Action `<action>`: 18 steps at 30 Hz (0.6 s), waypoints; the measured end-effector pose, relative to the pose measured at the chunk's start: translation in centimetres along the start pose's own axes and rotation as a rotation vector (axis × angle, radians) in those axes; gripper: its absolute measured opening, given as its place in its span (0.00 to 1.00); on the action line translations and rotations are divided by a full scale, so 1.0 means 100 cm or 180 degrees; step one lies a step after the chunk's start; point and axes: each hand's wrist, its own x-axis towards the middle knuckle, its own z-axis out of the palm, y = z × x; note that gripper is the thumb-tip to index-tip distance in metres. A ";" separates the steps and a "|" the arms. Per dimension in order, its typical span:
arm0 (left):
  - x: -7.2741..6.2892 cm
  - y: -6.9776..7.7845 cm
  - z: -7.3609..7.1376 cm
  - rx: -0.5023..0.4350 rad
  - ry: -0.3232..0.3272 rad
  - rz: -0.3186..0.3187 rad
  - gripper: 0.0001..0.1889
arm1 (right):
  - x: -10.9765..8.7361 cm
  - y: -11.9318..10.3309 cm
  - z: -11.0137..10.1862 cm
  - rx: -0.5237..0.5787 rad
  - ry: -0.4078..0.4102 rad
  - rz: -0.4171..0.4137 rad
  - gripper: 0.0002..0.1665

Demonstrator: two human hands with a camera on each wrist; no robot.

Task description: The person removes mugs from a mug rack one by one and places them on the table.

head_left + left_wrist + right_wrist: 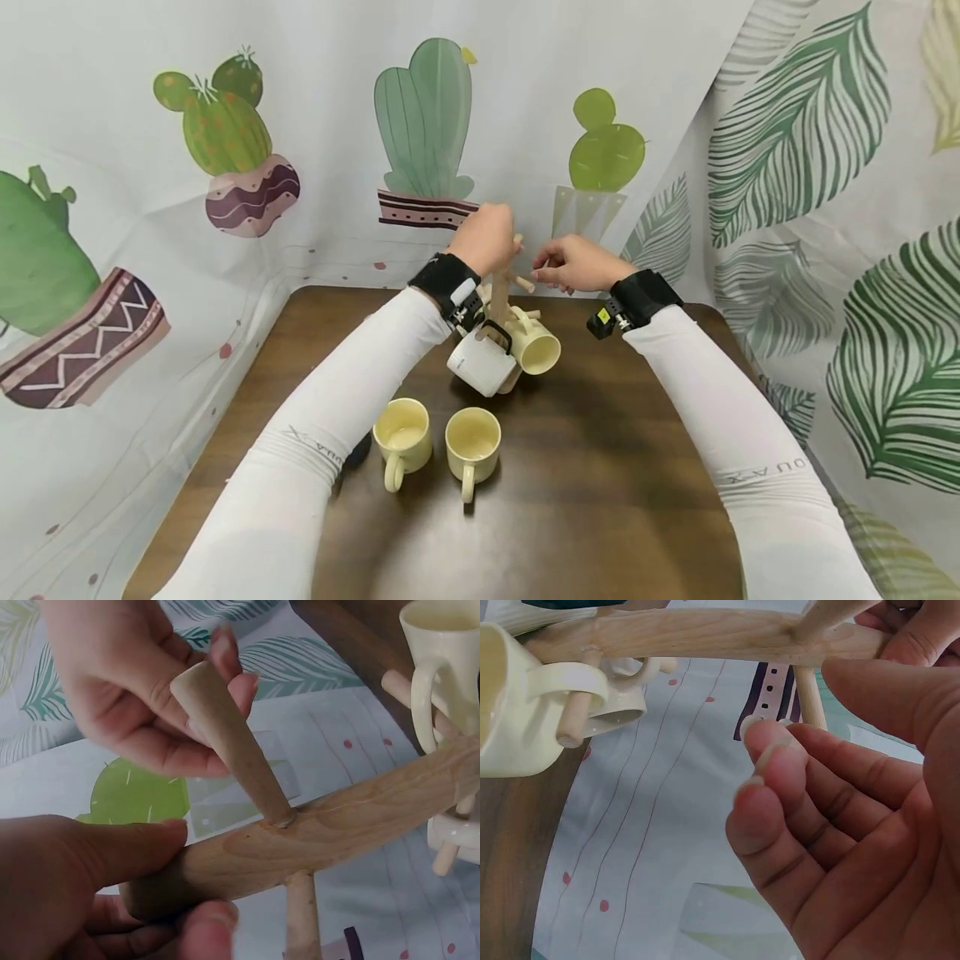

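Observation:
A wooden mug tree (499, 298) stands toward the back of the table, and my left hand (486, 237) grips the top of its post (352, 814). On its lower pegs hang a yellow mug (540, 352) and a white mug with a dark handle (480, 363). Another pale mug (622, 694) hangs behind the post in the right wrist view. My right hand (579, 263) is beside an upper peg (229, 739), its fingers loosely bent and holding nothing. Whether it touches the peg is hard to tell.
Two yellow mugs (403, 433) (472, 442) stand upright on the brown table (600, 500), handles toward me. A dark item (360, 450) is partly hidden under my left forearm. A printed cloth (330, 125) hangs behind the table.

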 end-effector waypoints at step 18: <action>0.010 0.000 -0.007 -0.0206 -0.0342 0.0279 0.12 | -0.029 0.029 0.032 0.0239 -0.0160 0.0230 0.12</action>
